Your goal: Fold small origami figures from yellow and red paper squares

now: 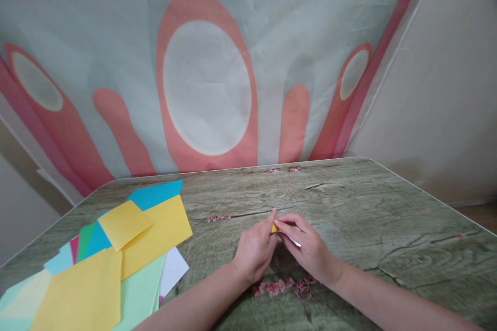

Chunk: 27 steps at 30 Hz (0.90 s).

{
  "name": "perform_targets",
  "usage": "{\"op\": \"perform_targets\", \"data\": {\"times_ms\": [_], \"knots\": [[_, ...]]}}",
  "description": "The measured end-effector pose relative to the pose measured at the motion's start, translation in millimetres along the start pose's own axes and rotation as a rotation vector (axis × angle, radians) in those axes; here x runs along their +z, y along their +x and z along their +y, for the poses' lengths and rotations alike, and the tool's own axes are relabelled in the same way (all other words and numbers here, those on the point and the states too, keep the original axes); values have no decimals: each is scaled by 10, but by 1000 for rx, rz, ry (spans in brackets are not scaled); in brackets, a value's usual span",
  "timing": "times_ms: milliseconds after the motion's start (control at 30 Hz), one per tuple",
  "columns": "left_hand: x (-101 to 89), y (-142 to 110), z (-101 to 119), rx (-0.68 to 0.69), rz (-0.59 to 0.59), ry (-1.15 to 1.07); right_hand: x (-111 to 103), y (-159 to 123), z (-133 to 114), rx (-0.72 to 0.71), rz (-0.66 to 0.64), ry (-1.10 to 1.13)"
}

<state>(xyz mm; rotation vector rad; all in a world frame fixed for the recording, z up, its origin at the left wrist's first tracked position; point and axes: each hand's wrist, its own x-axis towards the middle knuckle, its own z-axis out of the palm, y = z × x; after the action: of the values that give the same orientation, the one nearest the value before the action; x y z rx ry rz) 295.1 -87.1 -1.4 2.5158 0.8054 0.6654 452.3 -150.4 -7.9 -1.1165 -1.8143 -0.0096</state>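
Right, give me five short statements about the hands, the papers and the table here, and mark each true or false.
1. Both hands pinch one small folded orange paper between them. True.
2. The left hand rests on the paper stack. False: it is at the orange paper, apart from the stack of coloured sheets.
3. The stack lies to the left of the hands. True.
4. The top sheets of the stack are red. False: yellow sheets lie on top, with blue, green and white beneath.
5. The right hand is lifted clear above the wood-grain table, holding scissors. False: it is low over the table, at the paper; no scissors show.
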Motion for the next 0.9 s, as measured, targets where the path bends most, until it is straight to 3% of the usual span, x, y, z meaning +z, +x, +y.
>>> {"op": "perform_targets", "data": {"times_ms": [100,300,567,700,900], "knots": [[3,29,0,-47,-13,54,23,6,47,7,2,-2],[-11,60,26,6,-15,138,44,19,63,126,4,31],[2,68,-83,23,-1,99,79,6,124,287,-126,5],[-9,74,-101,-47,-9,79,85,1,153,297,-158,-11],[-58,89,-89,55,-34,151,58,-41,193,252,-221,-77]]}}
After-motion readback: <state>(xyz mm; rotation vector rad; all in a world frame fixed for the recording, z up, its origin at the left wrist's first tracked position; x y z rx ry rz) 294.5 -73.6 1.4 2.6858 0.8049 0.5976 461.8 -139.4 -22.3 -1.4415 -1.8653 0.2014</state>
